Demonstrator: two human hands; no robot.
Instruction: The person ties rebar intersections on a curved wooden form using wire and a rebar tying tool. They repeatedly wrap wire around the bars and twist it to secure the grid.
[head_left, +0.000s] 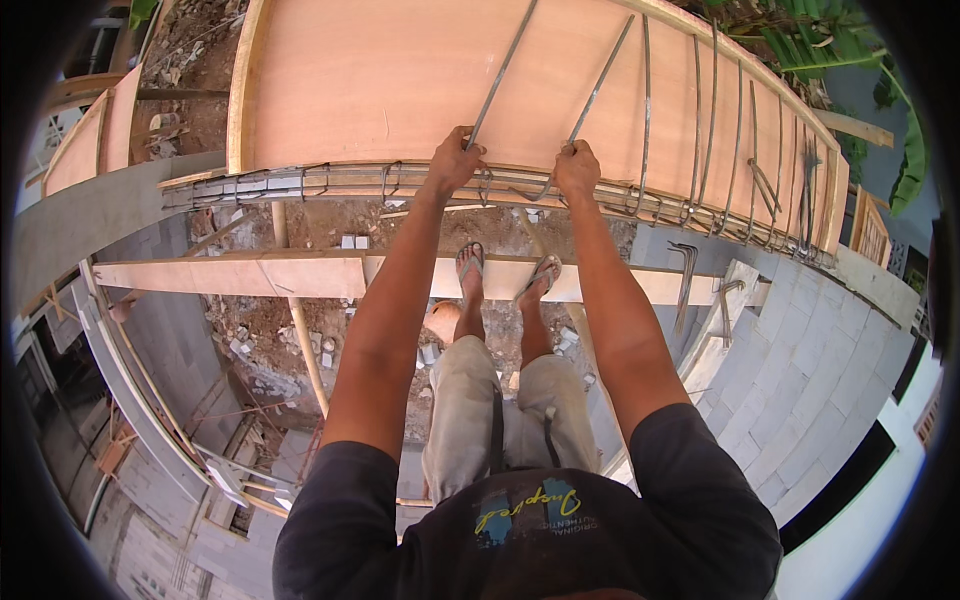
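My left hand (455, 160) is closed around the near part of a steel reinforcing bar (504, 71), which slants away across a plywood formwork panel (360, 82). To its right, my right hand (577, 166) grips a second steel bar (604, 75) just above its hooked lower end. Both hands are over a long rebar cage (345, 184) with stirrups, lying along the panel's near edge. Several more hooked bars (697, 120) rest side by side on the plywood to the right, their near ends at the cage.
My sandalled feet stand on a narrow plank (315, 276) above rubble ground (255, 330). Bent bars (684, 281) hang over the plank's right part. Wooden posts (306, 345) rise below. A grey block wall (810, 375) is at right, banana leaves (832, 52) at upper right.
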